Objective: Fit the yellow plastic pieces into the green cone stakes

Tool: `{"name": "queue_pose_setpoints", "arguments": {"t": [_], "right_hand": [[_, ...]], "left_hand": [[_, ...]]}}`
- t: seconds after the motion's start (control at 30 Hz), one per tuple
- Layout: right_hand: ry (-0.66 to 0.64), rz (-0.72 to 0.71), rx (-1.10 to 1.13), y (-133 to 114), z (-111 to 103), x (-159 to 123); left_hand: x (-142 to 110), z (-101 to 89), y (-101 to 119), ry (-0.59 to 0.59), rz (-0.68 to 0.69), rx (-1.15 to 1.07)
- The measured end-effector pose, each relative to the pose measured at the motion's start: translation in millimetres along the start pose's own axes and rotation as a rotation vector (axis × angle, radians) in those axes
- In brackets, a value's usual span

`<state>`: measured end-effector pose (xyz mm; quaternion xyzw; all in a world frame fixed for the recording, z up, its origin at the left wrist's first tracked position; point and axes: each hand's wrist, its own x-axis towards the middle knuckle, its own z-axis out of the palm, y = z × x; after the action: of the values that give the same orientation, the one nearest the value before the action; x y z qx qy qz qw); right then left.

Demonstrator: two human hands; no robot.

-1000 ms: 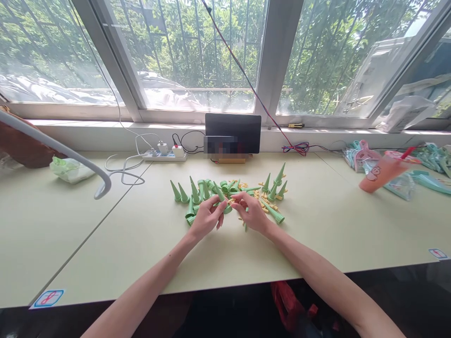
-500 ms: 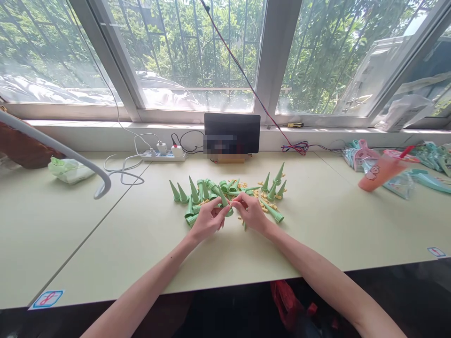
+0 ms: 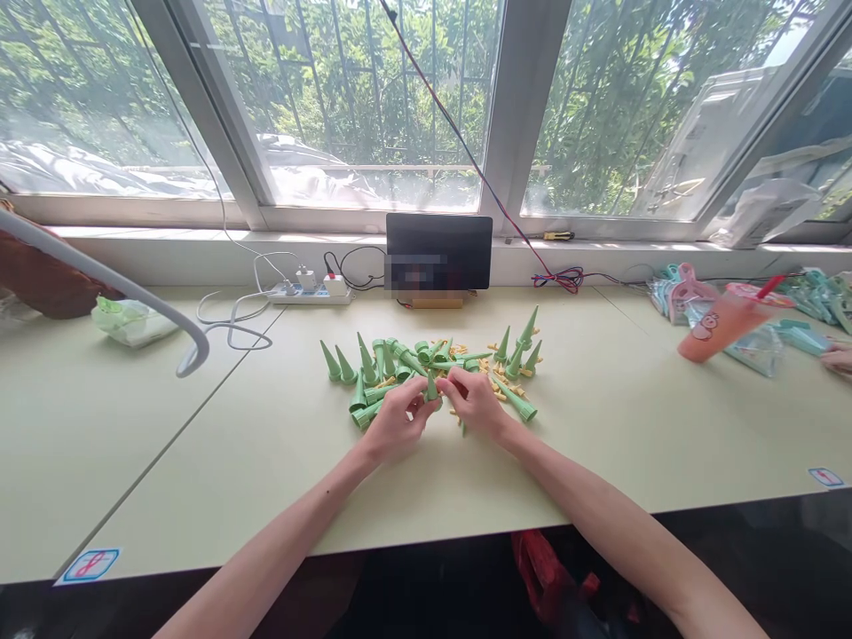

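Between the fingers of my left hand (image 3: 398, 421) is a green plastic watering spike (image 3: 431, 387), cone-shaped and pointing up. My right hand (image 3: 474, 401) is closed in a pinch right beside that spike; whatever its fingertips hold is too small or hidden to make out. Behind my hands lies a heap of green spikes (image 3: 403, 357), some upright, others on their sides. Small yellow valve-like pieces (image 3: 500, 390) are scattered among them. A few spikes with yellow pieces on them (image 3: 514, 360) stand to the right of the heap.
A dark screen (image 3: 439, 253) stands at the back, with a power strip (image 3: 310, 297) and white cables to its left. On the right are an orange drink cup (image 3: 722, 330) and bagged pastel items (image 3: 682, 297). Another person's hand (image 3: 837, 358) shows at the right edge.
The spike in my left hand has tipped and shifted slightly, to the right and lower. My right hand has barely moved. Another person's hand has appeared at the far right.
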<state>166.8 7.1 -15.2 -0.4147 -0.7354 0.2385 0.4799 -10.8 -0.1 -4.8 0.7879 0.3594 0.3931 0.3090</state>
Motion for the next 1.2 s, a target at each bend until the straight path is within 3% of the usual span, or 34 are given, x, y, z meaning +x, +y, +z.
{"name": "queue_pose_setpoints", "arguments": {"t": [0.3,0.57,0.8,1.2], "right_hand": [[-0.001,-0.013,-0.008,0,1,0],[0.013,0.015,-0.008,-1,1,0],[-0.09,0.033,0.066,-7,-1,-1],[-0.098,0.059,0.111,-7,1,0]], "left_hand": [[-1,1.1,-5,-0.012,0.054,0.13],[0,3.5,-8,0.096,0.059,0.135],[3,-0.7,1,0.119,-0.035,-0.01],[5,-3.8,5,0.122,-0.179,-0.304]]}}
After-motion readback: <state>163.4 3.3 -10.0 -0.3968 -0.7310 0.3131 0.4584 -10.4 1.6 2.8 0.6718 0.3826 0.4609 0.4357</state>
